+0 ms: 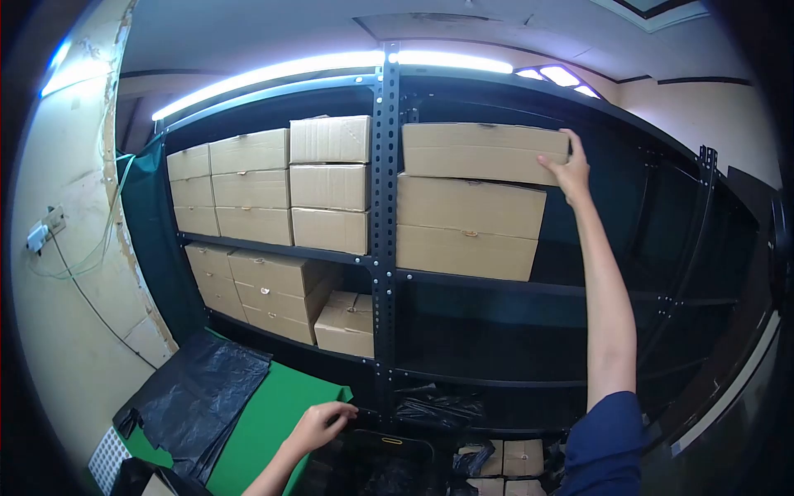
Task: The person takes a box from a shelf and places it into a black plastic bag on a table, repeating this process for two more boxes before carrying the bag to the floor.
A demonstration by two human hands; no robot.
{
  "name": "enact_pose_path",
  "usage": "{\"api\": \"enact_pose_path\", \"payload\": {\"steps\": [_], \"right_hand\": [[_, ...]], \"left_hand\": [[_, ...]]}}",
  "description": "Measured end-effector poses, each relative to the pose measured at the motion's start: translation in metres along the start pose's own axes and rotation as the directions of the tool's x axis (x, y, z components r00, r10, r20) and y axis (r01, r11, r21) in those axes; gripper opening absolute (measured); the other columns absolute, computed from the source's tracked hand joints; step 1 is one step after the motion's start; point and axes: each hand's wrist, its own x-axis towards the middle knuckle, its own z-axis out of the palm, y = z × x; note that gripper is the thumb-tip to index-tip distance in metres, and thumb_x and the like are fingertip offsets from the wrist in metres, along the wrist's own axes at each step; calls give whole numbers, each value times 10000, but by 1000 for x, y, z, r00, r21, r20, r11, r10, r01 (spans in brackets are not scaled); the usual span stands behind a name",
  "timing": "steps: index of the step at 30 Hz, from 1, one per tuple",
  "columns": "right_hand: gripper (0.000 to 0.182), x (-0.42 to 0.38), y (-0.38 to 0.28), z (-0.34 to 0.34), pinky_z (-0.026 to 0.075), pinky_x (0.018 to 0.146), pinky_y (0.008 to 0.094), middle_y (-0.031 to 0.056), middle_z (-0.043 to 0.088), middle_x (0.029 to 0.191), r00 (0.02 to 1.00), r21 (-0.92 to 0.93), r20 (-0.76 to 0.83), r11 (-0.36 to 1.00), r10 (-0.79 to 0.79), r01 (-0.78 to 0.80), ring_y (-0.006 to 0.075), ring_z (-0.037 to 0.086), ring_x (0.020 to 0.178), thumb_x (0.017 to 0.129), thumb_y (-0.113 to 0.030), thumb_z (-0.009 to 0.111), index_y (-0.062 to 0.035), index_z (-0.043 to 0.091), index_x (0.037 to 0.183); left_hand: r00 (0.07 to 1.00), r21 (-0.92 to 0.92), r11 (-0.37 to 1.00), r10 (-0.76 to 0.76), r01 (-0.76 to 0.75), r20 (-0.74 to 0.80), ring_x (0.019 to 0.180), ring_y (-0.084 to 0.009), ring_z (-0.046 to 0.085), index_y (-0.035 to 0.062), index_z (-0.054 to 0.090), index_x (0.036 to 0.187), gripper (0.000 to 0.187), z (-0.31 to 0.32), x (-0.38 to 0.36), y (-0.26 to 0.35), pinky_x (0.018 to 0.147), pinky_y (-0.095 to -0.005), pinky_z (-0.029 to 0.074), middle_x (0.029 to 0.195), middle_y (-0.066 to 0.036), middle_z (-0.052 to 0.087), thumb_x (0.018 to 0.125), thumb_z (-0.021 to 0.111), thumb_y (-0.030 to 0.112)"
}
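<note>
My right hand (569,168) reaches up and grips the right end of a long cardboard box (484,150), fingers at its end and thumb on its front face. This box lies on top of two stacked cardboard boxes (467,223) on the upper right shelf. Its right end sticks out past the boxes under it and sits slightly raised. Down low, my left hand (324,424) hangs with loosely bent fingers, thumb apart and nothing visible in it. It is beside a green sheet (277,405) and above a dark crate (413,446).
Cardboard boxes (252,194) fill the upper left shelf, with more boxes (269,289) below. A perforated metal post (386,182) divides the rack. Black plastic (203,397) covers part of the green sheet. Small boxes (523,459) stand at the bottom. A charger (37,238) is plugged into the left wall.
</note>
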Motion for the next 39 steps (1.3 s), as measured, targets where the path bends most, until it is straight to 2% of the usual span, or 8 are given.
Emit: {"api": "enact_pose_path", "payload": {"steps": [5,12,15,21,26,33,35,39], "right_hand": [[670,-17,-24,-73,493,719,306,140,613,975,998,125,59,992,-38,31,198,603,883,645,-128,759,-163,417,1221],[695,-94,-78,-165,435,851,301,105,546,1103,989,139,7,980,-146,143,192,535,1010,679,-14,707,-113,362,1274],[730,-134,-92,-191,423,869,306,101,518,1138,987,173,41,974,-155,146,196,514,1040,660,19,703,-97,340,1283],[827,-214,-111,-204,409,887,316,95,482,1168,991,155,42,981,-127,119,200,492,1059,596,-59,788,-74,327,1282],[865,-250,-121,-188,372,929,336,103,462,1199,976,211,160,971,-150,115,213,461,1102,583,-96,804,-69,314,1296],[901,-282,-136,-107,308,991,352,151,346,1330,951,423,287,906,-118,-15,237,394,1186,660,-99,754,-28,197,1364],[857,-289,-139,-84,280,1010,373,184,278,1371,925,307,320,946,-205,104,267,333,1239,702,-109,714,-20,183,1368],[810,-317,-179,-30,198,1042,388,204,225,1373,880,563,380,826,-286,25,299,251,1272,704,-198,662,-4,209,1347]], "left_hand": [[996,-232,972,17,-36,-82,832,-174,634,-15,585,967,157,8,25,5,728,-276,492,873,-105,645,835,511,27],[995,-657,754,-66,5,-69,1010,-131,518,33,350,1271,455,21,83,23,882,-271,402,1119,-105,539,869,538,131],[997,-825,563,12,55,75,1191,-283,406,112,150,1384,686,12,101,60,978,-452,315,1337,-150,351,878,425,485],[970,-967,252,219,49,106,1283,-286,263,201,-7,1408,857,4,111,112,989,-541,255,1437,-115,138,788,294,710],[978,-937,323,-194,136,75,1079,-259,496,-65,356,1239,669,-19,62,130,926,-358,385,1193,-197,480,813,470,439],[903,-969,242,-425,44,-66,1111,-281,473,-50,367,1248,653,-42,-17,102,948,-397,357,1210,-201,472,777,470,389],[871,-971,231,-487,55,-66,1118,-292,457,-31,358,1263,673,-51,-42,95,954,-400,343,1222,-193,458,759,477,399],[758,-960,279,-631,26,-163,1117,-289,451,-24,352,1266,694,-69,-93,81,939,-391,349,1229,-180,447,739,495,404]]}}
